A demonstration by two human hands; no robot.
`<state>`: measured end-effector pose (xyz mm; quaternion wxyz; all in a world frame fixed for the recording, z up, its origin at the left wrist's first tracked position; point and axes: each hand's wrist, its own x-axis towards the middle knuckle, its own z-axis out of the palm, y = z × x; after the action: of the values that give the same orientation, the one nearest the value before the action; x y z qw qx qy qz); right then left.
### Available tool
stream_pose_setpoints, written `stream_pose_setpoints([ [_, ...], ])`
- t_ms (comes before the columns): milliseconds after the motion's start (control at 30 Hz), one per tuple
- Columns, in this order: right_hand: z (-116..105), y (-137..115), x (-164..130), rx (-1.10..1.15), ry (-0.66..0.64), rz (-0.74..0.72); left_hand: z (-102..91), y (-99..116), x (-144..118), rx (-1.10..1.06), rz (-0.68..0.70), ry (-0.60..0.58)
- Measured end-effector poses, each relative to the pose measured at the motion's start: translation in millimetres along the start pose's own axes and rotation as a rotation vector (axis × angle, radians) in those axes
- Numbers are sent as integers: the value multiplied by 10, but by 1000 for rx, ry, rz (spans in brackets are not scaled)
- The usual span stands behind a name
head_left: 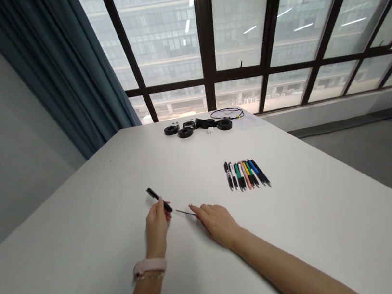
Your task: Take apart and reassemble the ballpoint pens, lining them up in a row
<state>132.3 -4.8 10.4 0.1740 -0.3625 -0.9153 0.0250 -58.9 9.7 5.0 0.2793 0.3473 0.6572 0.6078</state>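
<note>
Left grip point(157, 220) pinching barrel point(158, 200), right grip point(213, 218) pinching refill point(185, 212) — best kept aligned, low over surface point(85, 240), feeding straight.

Pens: a row of capped pens point(246, 175) lies side by side to my right, well apart.
Far edge: black tape rolls point(184, 130) and a coiled cable point(226, 113).
Surface: white table point(85, 240).
Backdrop: blue curtain point(60, 64), dark-framed window point(205, 33).
</note>
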Motion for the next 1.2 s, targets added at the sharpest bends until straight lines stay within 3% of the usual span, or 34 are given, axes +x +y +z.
stream_pose_setpoints([
  [133,-20,27,-32,-3,-11,31,-16,53,-3,-173,-134,34],
  [267,-41,24,-31,3,-14,47,-19,82,-18,-242,-180,43],
  [667,29,50,-32,43,33,44,-16,91,-19,-225,-193,51],
  [933,-20,20,-16,-43,-17,38,-9,114,-27,-220,-196,41],
  [1200,41,67,-34,50,70,96,-14,124,-29,-246,-201,57],
])
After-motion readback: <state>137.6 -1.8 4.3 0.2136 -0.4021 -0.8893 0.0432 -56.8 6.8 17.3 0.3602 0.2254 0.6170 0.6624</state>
